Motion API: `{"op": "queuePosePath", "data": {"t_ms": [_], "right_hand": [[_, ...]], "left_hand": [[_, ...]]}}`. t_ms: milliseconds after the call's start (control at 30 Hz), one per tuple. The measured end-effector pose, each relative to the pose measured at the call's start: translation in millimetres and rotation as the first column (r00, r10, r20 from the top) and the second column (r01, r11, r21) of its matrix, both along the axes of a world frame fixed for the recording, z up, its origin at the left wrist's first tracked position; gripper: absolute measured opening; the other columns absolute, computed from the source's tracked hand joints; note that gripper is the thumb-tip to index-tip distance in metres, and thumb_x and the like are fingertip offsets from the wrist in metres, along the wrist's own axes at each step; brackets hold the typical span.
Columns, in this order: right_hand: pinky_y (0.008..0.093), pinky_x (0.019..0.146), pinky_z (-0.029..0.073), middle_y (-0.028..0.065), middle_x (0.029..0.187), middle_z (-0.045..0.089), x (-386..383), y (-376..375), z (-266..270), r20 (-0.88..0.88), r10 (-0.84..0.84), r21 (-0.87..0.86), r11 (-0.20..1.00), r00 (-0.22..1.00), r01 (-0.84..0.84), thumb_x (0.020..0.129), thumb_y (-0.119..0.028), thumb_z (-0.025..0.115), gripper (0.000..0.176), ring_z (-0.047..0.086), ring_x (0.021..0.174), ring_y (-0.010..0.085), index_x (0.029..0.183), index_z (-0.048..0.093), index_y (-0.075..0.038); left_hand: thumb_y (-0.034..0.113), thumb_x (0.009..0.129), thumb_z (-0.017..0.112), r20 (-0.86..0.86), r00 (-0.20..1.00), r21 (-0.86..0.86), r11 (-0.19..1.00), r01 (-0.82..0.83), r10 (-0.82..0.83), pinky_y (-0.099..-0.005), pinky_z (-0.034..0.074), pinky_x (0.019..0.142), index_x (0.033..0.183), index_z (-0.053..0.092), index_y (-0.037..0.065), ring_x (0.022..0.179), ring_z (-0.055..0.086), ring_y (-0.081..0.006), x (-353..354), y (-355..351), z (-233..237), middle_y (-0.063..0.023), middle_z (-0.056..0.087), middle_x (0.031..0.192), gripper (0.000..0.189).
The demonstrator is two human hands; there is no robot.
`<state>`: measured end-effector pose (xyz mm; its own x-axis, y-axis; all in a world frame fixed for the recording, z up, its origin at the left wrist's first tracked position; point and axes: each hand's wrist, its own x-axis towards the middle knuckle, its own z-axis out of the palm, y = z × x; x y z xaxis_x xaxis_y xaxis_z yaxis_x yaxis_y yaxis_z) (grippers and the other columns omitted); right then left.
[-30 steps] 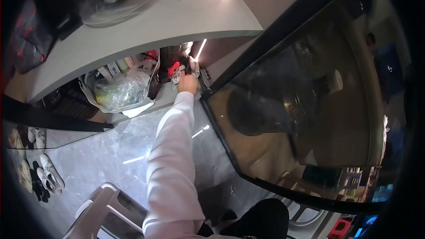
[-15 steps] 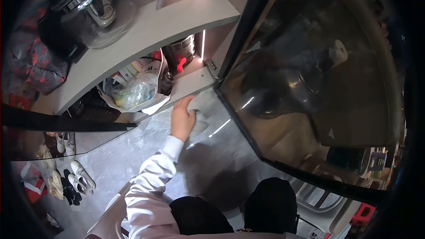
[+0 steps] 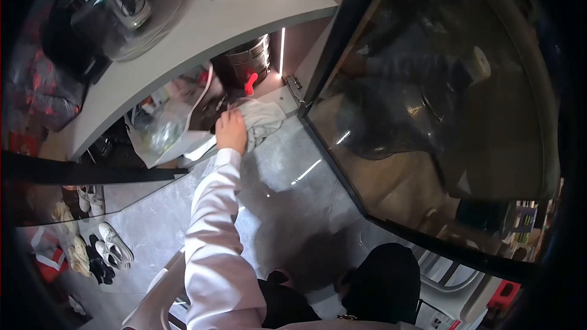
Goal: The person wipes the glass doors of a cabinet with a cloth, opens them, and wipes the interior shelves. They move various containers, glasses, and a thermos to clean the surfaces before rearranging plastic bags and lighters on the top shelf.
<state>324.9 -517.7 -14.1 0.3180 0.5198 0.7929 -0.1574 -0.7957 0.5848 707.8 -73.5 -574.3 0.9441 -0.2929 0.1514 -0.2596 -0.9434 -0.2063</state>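
Note:
From the lower left, my left hand (image 3: 231,131) reaches to the lower shelf of an open cabinet. Its fingers are closed on a pale grey cloth (image 3: 264,120), which bunches out to the right over the shelf edge. Just left of the hand stands a white bag (image 3: 194,144), tilted and full of clear plastic and small packages. The fingertips are near the bag's right side and partly hidden by dark things there. Behind them is a metal drum-shaped container (image 3: 247,61) with a red tap (image 3: 250,84). My right hand is out of view.
A dark glass door (image 3: 422,128) stands open at right, with reflections in it. A stand mixer with a clear bowl (image 3: 131,30) is on the upper shelf. Several shoes (image 3: 113,244) lie on the grey floor at left. My knees (image 3: 382,281) are at the bottom.
My left hand has moved forward and left with the cloth, from above the floor to the shelf. The white bag has shifted left and tilted.

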Motion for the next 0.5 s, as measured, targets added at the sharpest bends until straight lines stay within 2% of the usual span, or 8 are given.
{"op": "queuePosePath", "data": {"t_ms": [67, 100, 167, 300, 367, 400, 433, 500], "right_hand": [[0.0411, 0.068, 0.054, 0.0178, 0.112, 0.054, -20.8, -12.3, 12.7, -0.067, 0.476, 0.458, 0.796, 0.877, -0.396, 0.094, -0.024, 0.048, 0.033, 0.06, 0.084, 0.0294, 0.125, 0.046, -0.012], [0.0411, 0.068, 0.054, 0.0178, 0.112, 0.054, -12.7, -7.7, 6.3, -0.062, 0.475, 0.465, 0.792, 0.878, -0.396, 0.094, -0.024, 0.048, 0.033, 0.06, 0.084, 0.0294, 0.125, 0.046, -0.012], [0.04, 0.064, 0.053, 0.0163, 0.11, 0.055, 9.9, 2.5, -7.8, 0.056, 0.107, 0.135, 0.984, 0.993, -0.113, 0.094, -0.029, 0.048, 0.033, 0.06, 0.081, 0.0294, 0.123, 0.049, -0.012], [0.0383, 0.06, 0.05, 0.0158, 0.107, 0.057, 19.4, 12.1, -12.8, 0.204, 0.377, 0.282, 0.861, 0.904, -0.423, 0.09, -0.032, 0.053, 0.036, 0.059, 0.079, 0.0281, 0.117, 0.054, -0.008], [0.0371, 0.057, 0.047, 0.0152, 0.097, 0.06, 4.6, 9.6, 1.4, 0.308, 0.478, 0.602, 0.571, 0.823, -0.558, 0.085, -0.035, 0.057, 0.039, 0.057, 0.072, 0.0261, 0.105, 0.059, -0.002], [0.0371, 0.057, 0.047, 0.0152, 0.097, 0.06, -13.4, 0.1, 17.7, 0.31, 0.475, 0.601, 0.573, 0.824, -0.557, 0.085, -0.035, 0.057, 0.039, 0.057, 0.072, 0.0261, 0.105, 0.059, -0.002], [0.0372, 0.056, 0.046, 0.0147, 0.092, 0.06, -38.0, -15.4, 39.3, 0.634, 0.419, 0.585, 0.289, 0.65, -0.757, 0.083, -0.036, 0.058, 0.039, 0.056, 0.068, 0.0254, 0.099, 0.06, 0.0], [0.0373, 0.055, 0.046, 0.0143, 0.087, 0.06, -23.9, -1.6, 33.2, 0.875, 0.246, 0.427, 0.014, 0.417, -0.904, 0.081, -0.036, 0.059, 0.04, 0.055, 0.065, 0.0247, 0.094, 0.061, 0.002]], "left_hand": [[0.02, 0.084, 0.047, 0.119, 0.992, 0.029, 0.999, 0.044, -0.048, -0.0322, 0.04, 0.081, 0.114, 0.055, 0.006, 0.1, 0.049, -0.02, -12.1, 21.3, -4.6, -0.0043, 0.058, 0.109, 0.034], [0.02, 0.084, 0.047, 0.229, 0.97, 0.053, 0.996, 0.075, -0.085, -0.0329, 0.04, 0.08, 0.111, 0.056, 0.006, 0.098, 0.049, -0.0197, -16.0, 29.8, -6.3, -0.0037, 0.059, 0.106, 0.032], [0.02, 0.084, 0.047, 0.216, 0.971, 0.062, 0.994, 0.089, -0.101, -0.0342, 0.04, 0.08, 0.11, 0.057, 0.007, 0.098, 0.049, -0.0197, -15.2, 30.5, -7.3, -0.0033, 0.059, 0.106, 0.031], [0.021, 0.083, 0.049, -0.143, 0.985, 0.087, 0.993, -0.085, 0.097, -0.0355, 0.042, 0.082, 0.107, 0.062, 0.009, 0.099, 0.053, -0.0217, -15.9, 5.1, 19.7, -0.0057, 0.064, 0.1, 0.03], [0.021, 0.082, 0.051, -0.249, 0.961, 0.093, 0.99, -0.103, 0.123, -0.0366, 0.044, 0.083, 0.106, 0.063, 0.009, 0.098, 0.056, -0.0231, -19.6, -4.4, 44.4, -0.0079, 0.065, 0.098, 0.029], [0.022, 0.082, 0.052, -0.461, 0.867, -0.006, 0.976, -0.218, 0.191, -0.0376, 0.045, 0.083, 0.105, 0.064, 0.009, 0.096, 0.059, -0.0248, -23.9, -8.7, 60.0, -0.0109, 0.066, 0.098, 0.029], [0.022, 0.081, 0.053, -0.654, 0.725, -0.076, 0.935, -0.347, 0.216, -0.0386, 0.046, 0.084, 0.104, 0.064, 0.008, 0.094, 0.062, -0.0265, -28.5, -10.8, 71.3, -0.0139, 0.067, 0.098, 0.03], [0.027, 0.08, 0.054, -0.658, 0.733, -0.225, 0.884, -0.409, 0.172, -0.0389, 0.047, 0.085, 0.105, 0.063, 0.006, 0.093, 0.064, -0.0313, -35.2, -5.2, 74.4, -0.0173, 0.066, 0.1, 0.034]]}}
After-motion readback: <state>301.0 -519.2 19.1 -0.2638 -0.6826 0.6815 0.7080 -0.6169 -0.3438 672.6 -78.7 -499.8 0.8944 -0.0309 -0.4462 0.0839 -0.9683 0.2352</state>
